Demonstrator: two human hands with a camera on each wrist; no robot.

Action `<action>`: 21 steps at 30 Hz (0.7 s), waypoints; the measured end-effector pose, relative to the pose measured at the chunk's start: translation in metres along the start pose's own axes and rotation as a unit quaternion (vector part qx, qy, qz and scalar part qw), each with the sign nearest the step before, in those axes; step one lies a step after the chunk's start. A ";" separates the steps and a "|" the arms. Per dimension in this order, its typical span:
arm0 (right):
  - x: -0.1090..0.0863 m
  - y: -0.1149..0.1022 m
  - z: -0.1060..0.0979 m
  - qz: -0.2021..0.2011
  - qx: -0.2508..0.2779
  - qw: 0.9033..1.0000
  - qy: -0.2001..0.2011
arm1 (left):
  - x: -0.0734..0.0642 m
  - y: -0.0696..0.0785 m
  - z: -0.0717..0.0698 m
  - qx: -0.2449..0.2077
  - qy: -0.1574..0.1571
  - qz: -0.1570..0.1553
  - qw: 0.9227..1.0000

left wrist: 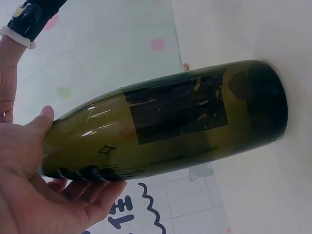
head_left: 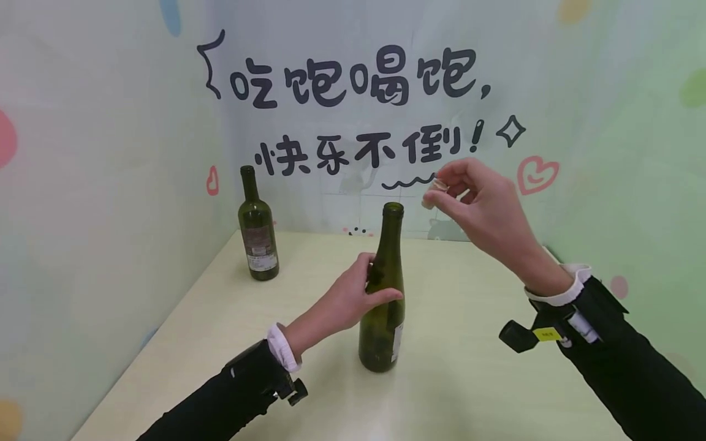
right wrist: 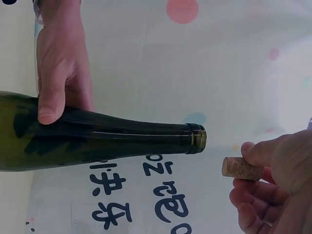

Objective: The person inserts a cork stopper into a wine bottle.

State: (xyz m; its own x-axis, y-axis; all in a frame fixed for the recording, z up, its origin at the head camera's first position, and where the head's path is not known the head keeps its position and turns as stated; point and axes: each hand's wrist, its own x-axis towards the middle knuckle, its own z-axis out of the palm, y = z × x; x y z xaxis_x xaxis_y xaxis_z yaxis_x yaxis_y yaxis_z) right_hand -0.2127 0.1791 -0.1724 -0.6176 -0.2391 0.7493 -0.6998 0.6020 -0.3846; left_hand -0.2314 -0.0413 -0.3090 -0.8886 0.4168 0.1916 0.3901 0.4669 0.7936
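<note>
A green glass wine bottle [head_left: 380,343] stands upright on the table, its mouth uncovered. My left hand [head_left: 353,291] grips it around the shoulder, thumb across the front and fingers behind. In the left wrist view a dark, torn label [left wrist: 178,107] shows on the bottle's side. Up and to the right of the mouth, my right hand [head_left: 485,211] pinches a cork [right wrist: 239,168] between thumb and fingers. The right wrist view shows the cork a short way off from the open bottle mouth [right wrist: 199,139], one end pointing toward it.
A second green wine bottle [head_left: 258,239] with a label stands at the back left of the pale table [head_left: 469,343]. Printed walls [head_left: 342,30] with dark lettering and coloured dots rise behind and at both sides.
</note>
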 end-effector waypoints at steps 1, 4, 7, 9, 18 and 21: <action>0.003 -0.002 0.002 -0.004 -0.001 1.000 -0.002 | 0.000 0.000 0.000 -0.002 0.000 -0.002 1.000; 0.011 -0.008 0.006 -0.014 -0.005 1.000 -0.008 | -0.001 0.000 0.000 -0.012 -0.001 -0.005 1.000; 0.016 -0.012 0.010 -0.021 -0.005 1.000 -0.016 | -0.001 0.000 0.000 -0.023 -0.003 -0.004 1.000; 0.019 -0.014 0.012 -0.022 0.000 1.000 -0.022 | -0.002 0.002 0.001 -0.027 -0.004 -0.003 1.000; 0.023 -0.013 0.028 -0.019 0.007 0.999 -0.045 | 0.000 -0.002 0.002 -0.032 0.000 -0.009 0.999; 0.024 -0.013 0.032 -0.021 0.009 0.998 -0.050 | 0.000 -0.003 0.002 -0.031 0.001 -0.010 0.999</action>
State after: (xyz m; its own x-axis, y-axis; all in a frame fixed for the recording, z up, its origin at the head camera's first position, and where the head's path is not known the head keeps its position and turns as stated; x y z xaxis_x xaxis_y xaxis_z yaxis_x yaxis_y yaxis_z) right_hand -0.2304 0.1410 -0.1665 -0.6195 -0.3399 0.7076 -0.7317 0.5765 -0.3637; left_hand -0.2323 -0.0413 -0.3126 -0.8968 0.4057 0.1765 0.3562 0.4257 0.8318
